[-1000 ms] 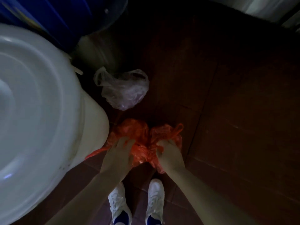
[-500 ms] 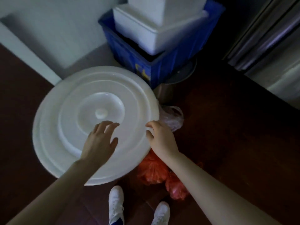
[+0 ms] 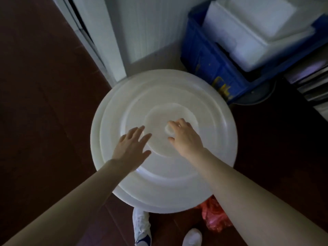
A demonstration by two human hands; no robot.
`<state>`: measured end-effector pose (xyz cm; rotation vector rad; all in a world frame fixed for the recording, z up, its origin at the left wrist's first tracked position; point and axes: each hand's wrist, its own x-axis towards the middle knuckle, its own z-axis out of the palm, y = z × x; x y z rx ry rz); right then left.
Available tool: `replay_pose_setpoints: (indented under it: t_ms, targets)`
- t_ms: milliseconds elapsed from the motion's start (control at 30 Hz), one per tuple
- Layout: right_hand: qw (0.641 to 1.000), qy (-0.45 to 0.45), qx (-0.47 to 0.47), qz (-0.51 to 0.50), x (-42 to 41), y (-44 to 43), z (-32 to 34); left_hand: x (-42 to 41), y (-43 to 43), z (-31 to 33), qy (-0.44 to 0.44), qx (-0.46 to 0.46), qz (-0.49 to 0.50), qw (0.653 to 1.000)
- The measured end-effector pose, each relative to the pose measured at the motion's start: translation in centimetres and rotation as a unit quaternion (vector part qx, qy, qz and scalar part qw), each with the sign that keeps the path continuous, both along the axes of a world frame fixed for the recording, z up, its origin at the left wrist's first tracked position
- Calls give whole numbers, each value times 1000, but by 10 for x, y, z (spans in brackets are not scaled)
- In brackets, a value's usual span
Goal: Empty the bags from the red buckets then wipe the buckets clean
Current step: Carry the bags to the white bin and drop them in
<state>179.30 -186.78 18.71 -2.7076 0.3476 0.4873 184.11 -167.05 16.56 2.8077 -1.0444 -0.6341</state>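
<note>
Lid (image 3: 177,183) white, w/ L hand (image 3: 130,150) flat over it, R hand (image 3: 186,139) curled round ctr knob (image 3: 168,130).

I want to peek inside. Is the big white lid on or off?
On. The white lid lies flat, hiding whatever is underneath. The right hand curls at its middle knob; the left hand spreads over it.

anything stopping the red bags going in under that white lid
Yes, the lid itself: it lies flat on top, no gap showing. The right hand is at its knob, the left hand is spread open over it. The red bags lie on the floor by its near edge.
</note>
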Motion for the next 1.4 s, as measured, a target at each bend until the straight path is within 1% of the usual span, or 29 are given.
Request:
replay_pose_setpoints:
  t_ms: [200,467,633,833,967,1133,1233,1400]
  targets:
    - [997,13,-73,-16,17,18,-8,4,20,-12,17,-10,-34,999]
    - [991,37,-124,40,29,27,-3,-5,37,-5,-6,-4,-51,999]
    - [990,8,-110,88,13,58,2,-32,70,2,-21,-6,-8,1000]
    - [980,-38,-88,175,7,120,17,-73,128,22,-63,-66,88,992]
    - [959,-62,-77,265,5,168,29,-111,168,40,-76,-63,161,982]
    - [919,-90,-47,382,-6,239,37,-169,211,57,-117,-32,256,959]
    - [886,-95,-28,453,-17,288,33,-207,238,57,-114,-10,312,943]
    - [823,-86,-26,561,-54,366,14,-267,280,42,-88,21,397,913]
